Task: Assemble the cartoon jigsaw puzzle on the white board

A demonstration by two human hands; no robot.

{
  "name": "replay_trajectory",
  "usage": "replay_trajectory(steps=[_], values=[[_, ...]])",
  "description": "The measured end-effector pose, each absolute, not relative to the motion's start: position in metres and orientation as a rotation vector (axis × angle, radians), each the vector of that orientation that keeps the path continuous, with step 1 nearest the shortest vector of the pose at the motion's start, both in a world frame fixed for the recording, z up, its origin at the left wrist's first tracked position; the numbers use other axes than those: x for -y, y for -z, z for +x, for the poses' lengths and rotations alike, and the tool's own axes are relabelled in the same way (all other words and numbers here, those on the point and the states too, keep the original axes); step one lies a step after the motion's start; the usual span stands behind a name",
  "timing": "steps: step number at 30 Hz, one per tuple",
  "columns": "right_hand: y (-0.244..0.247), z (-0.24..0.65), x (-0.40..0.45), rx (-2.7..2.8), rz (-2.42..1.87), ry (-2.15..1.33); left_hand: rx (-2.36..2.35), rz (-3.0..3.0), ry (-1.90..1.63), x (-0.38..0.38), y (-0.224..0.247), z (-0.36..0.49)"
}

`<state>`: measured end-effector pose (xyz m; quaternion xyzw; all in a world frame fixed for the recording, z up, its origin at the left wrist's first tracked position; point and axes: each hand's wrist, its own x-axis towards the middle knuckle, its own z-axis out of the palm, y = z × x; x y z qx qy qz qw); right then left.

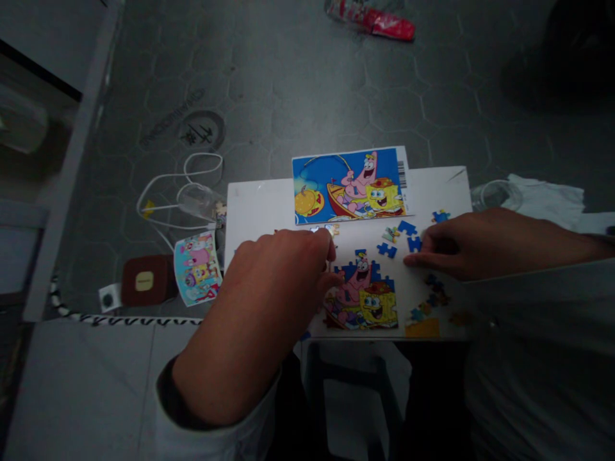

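Observation:
On a small white table (259, 205) lies a partly assembled cartoon puzzle (368, 298). My left hand (283, 269) reaches over its left side, thumb and forefinger pinched near the upper left edge; whatever sits between the fingertips is too small to make out. My right hand (456, 246) is to the right of the puzzle, its fingers closed at a blue puzzle piece (414, 244). Other blue pieces (387, 250) lie loose just above the assembled part. Behind them rests a reference picture card (350, 186) showing a pink and a yellow figure in a boat.
Loose pieces (436, 291) are scattered at the table's right. Beyond the right edge are a clear cup (500, 195) and white tissue (548, 198). Left of the table are a white cable (144, 192), a cartoon card (198, 267) and a brown box (147, 280).

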<state>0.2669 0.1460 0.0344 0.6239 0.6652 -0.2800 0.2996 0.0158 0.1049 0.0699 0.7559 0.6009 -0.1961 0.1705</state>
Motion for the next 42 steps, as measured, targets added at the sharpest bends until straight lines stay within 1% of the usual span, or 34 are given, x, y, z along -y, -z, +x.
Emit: replay_trajectory(steps=[16,35,42], values=[[-0.0365,0.2640,-0.1455,-1.721,1.655,0.753,-1.650,2.247,0.479,-0.1012,-0.0660,0.0116],[-0.0378,0.2621,-0.1463,-1.739,1.670,0.727,-1.704,2.154,0.574,-0.1049,-0.0659,0.0168],[-0.0338,0.2652,-0.1469,-1.720,1.649,0.733,-1.730,2.174,0.541,-0.1027,-0.0618,0.0148]])
